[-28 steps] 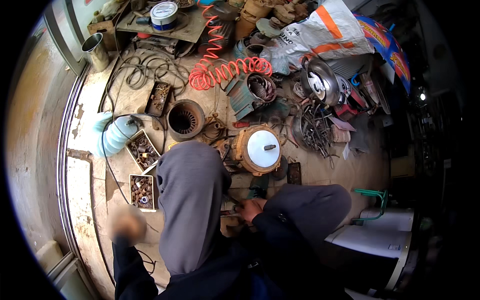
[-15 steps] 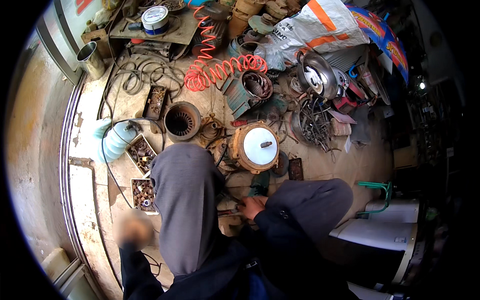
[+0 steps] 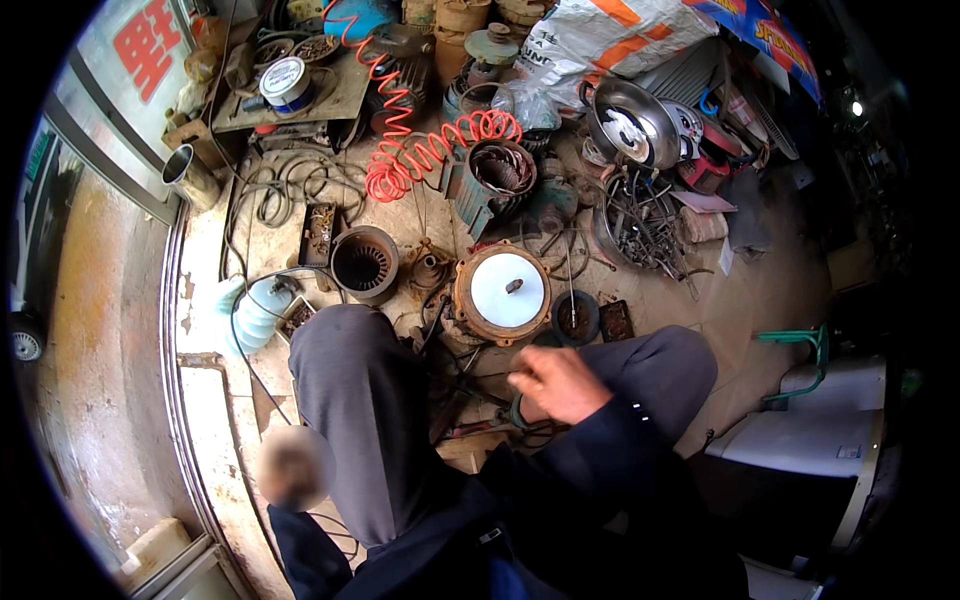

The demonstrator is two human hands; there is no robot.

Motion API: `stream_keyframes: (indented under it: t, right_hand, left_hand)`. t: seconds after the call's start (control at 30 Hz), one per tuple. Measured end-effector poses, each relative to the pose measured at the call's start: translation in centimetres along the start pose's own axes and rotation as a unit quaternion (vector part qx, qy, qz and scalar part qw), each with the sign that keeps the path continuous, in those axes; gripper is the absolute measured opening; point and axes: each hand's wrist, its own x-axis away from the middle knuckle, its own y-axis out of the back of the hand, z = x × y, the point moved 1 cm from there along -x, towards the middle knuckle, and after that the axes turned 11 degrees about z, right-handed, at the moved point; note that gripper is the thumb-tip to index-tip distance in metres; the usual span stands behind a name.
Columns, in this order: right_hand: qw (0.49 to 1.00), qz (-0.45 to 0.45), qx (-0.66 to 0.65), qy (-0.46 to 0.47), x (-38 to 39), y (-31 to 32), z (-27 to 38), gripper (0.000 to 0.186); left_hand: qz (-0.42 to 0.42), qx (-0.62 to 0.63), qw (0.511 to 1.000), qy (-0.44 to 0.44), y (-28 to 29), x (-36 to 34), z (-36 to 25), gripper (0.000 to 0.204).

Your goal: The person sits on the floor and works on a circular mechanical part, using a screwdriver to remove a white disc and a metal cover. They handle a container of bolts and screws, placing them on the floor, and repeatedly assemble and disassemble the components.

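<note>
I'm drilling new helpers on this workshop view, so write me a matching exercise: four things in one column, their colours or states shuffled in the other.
Things:
1. right hand
2. coiled hose
3. round motor cover
4. tubular frame at the right

Colours or states:
A. whitish, with a shaft end at its middle
B. green
C. bare, coming out of a dark sleeve
D. orange-red

Pairs: 1-C, 2-D, 3-A, 4-B

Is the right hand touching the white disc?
Apart. The head view shows the brown rim and a gap between right hand and white disc.
</note>
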Motion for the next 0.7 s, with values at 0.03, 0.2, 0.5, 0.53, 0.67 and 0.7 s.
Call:
stream_keyframes:
  t: [0.03, 0.2, 0.5, 0.53, 0.67, 0.7]
  right_hand:
    - [0.999, -0.019, -0.035, 0.017, 0.4, 1.6, 0.5, 0.024]
    - [0.97, -0.199, -0.132, 0.045, 3.0, 7.3, -0.3, 0.019]
    - [0.894, -0.309, -0.311, 0.091, 0.3, 6.4, -2.2, 0.023]
    - [0.892, -0.288, -0.332, 0.101, 0.2, 6.5, -2.4, 0.03]
    - [0.867, -0.244, -0.416, 0.126, -0.1, 6.9, -3.1, 0.04]
    - [0.859, -0.239, -0.435, 0.126, -0.2, 6.9, -2.9, 0.041]
  left_hand:
    - [-0.119, -0.055, 0.99, 0.047, 2.8, 0.5, -0.4, 0.075]
    - [-0.208, -0.047, 0.971, -0.103, 4.6, -3.0, -18.2, 0.061]
    - [0.118, 0.135, 0.951, -0.25, -21.4, -5.6, -50.5, 0.065]
    - [0.186, 0.114, 0.941, -0.259, -26.5, -5.9, -51.9, 0.06]
    - [0.324, 0.099, 0.927, -0.159, -42.5, -5.7, -52.6, 0.06]
    - [0.34, 0.106, 0.927, -0.121, -45.1, -5.6, -51.9, 0.062]
